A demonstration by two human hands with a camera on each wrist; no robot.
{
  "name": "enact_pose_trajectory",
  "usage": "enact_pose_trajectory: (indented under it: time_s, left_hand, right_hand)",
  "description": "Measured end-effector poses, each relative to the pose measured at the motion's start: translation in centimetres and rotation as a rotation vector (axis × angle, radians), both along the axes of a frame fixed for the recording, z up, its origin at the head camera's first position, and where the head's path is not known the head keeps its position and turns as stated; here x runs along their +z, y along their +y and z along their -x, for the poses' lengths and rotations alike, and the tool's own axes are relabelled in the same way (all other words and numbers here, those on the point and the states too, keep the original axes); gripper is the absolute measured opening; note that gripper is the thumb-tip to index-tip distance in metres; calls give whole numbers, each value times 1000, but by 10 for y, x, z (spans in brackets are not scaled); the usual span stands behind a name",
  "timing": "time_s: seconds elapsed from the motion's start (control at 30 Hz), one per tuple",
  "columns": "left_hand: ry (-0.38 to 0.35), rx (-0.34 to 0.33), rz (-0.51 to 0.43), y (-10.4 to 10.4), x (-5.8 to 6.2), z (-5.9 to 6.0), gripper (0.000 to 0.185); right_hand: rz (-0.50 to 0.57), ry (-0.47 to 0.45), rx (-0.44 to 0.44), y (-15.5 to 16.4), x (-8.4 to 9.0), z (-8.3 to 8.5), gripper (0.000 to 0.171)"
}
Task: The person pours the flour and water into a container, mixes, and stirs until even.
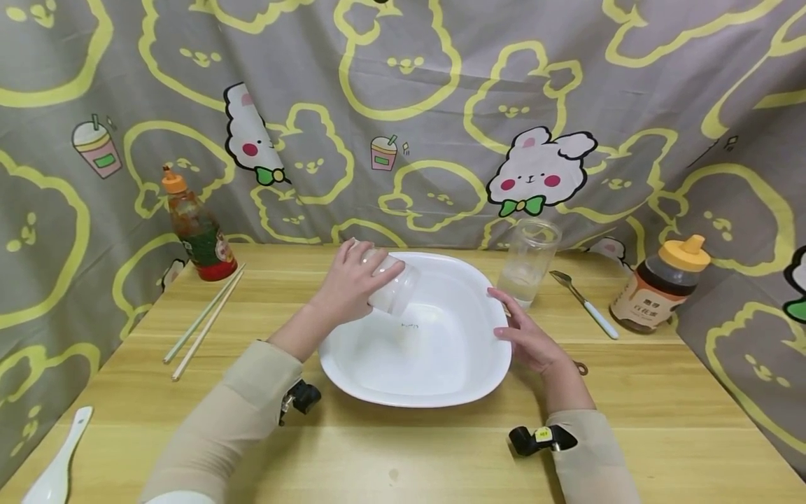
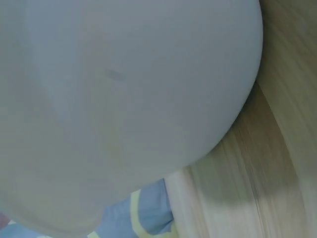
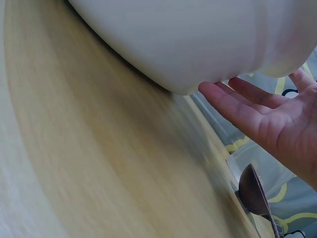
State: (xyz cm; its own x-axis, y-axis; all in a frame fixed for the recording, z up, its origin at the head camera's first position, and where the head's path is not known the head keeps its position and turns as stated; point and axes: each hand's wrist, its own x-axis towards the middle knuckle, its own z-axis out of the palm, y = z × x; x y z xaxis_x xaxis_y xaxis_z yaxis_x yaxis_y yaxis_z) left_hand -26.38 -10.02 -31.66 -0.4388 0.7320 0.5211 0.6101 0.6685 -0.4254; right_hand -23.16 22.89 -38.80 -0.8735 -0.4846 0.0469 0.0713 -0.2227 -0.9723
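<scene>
My left hand [image 1: 352, 283] grips a clear glass [image 1: 395, 285], tipped on its side with its mouth over the white square bowl [image 1: 352, 364]. My right hand [image 1: 525, 336] lies with straight fingers [image 3: 233, 101] against the bowl's right rim [image 3: 198, 59]. A second clear glass [image 1: 530, 260] stands upright just behind the bowl's right corner. In the left wrist view only the underside of the bowl [image 2: 124, 99] and the wooden table [image 2: 257, 168] show; the hand is hidden.
A sauce bottle with an orange cap [image 1: 196, 227] stands at the back left, chopsticks [image 1: 204, 318] beside it. A white spoon [image 1: 57, 465] lies at the front left. A metal spoon [image 1: 585, 304] and a honey jar [image 1: 664, 283] sit at the right.
</scene>
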Motion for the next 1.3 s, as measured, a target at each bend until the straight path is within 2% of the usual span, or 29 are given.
enact_pose_trajectory:
  time_s: [0.13,0.3,0.63,0.7,0.83,0.9,1.0,1.1,1.3]
  left_hand:
    - [-18,0,-92,-1,-1,1,75]
    - [-135,31,-293,-5,-1,1,78]
    - [-459,181,-826,-27,11,8,89]
    - [-498,180,-945,-34,12,11,88]
    - [-574,130,-1190,-52,11,15,88]
    - [-608,133,-1284,-60,8,17,90]
    - [-635,181,-1352,-69,2,19,92]
    - [-630,227,-1374,-73,-8,23,93]
    - [-604,244,-1440,-81,-39,30,92]
  right_hand:
    - [7,1,4,0,0,0,67]
    - [11,-4,1,0,-1,0,67]
    - [-7,-12,-11,-1,-1,1,67]
    - [-8,-11,-13,-1,-1,1,67]
    - [-3,-13,-10,0,-1,1,67]
    - [-1,-14,-8,0,-2,1,67]
    - [2,-13,-4,0,-2,1,66]
    - [5,-12,-6,1,-1,1,66]
    - [18,8,14,1,-1,0,66]
